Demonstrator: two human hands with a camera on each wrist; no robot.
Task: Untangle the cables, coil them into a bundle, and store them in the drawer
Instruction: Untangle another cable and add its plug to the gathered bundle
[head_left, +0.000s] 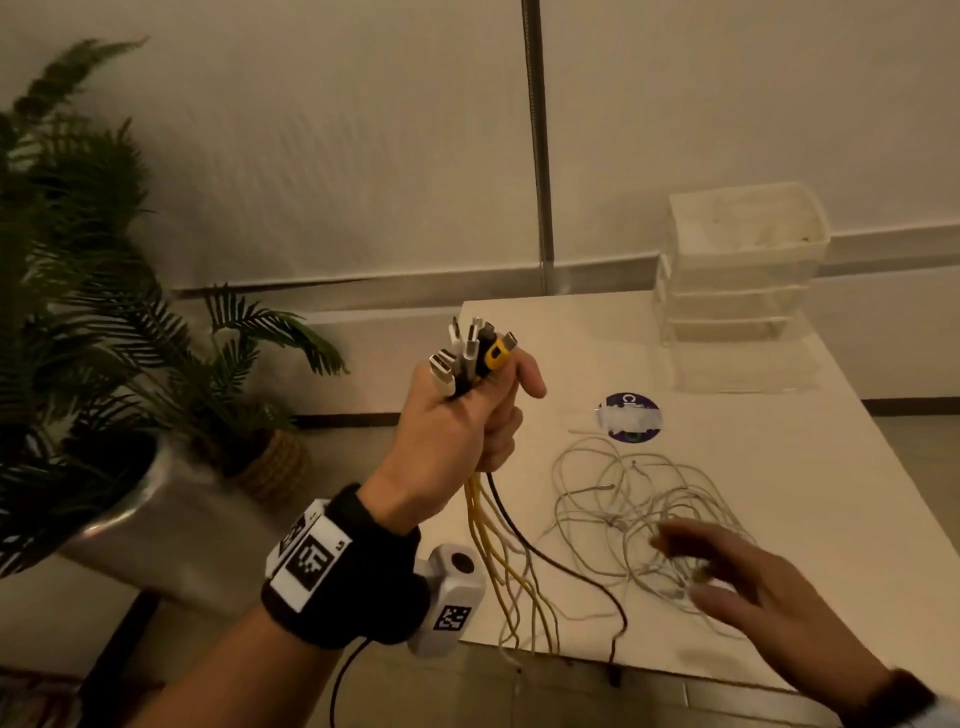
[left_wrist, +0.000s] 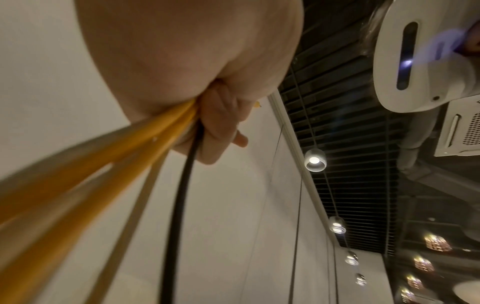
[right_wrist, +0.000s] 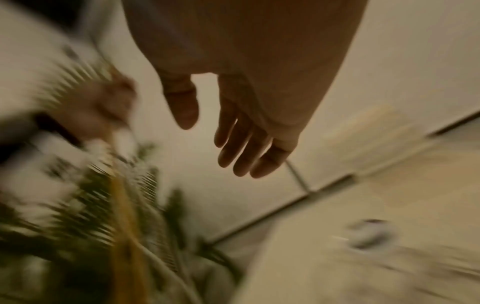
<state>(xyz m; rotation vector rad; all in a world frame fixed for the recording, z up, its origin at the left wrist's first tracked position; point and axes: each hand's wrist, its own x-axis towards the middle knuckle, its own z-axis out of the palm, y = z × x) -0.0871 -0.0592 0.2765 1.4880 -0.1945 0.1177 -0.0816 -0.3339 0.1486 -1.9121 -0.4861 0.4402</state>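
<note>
**Little readable text: part of one sticker**

A round dark sticker (head_left: 629, 417) lies flat on the pale worktop (head_left: 779, 545). White letters at its top begin with "Cl"; a blurred white band covers the rest, so the word cannot be read in full.

A black wrist strap (head_left: 343, 571) bears two white tags printed with black square code patterns, not letters. One tag (head_left: 310, 564) sits on the strap's top. The other (head_left: 452, 618) is on the white camera block (head_left: 457, 587) fixed to it. No brand or number can be read anywhere else.

Two hands (head_left: 457, 415), one drawer unit (head_left: 737, 270), two potted plants (head_left: 104, 249).
</note>
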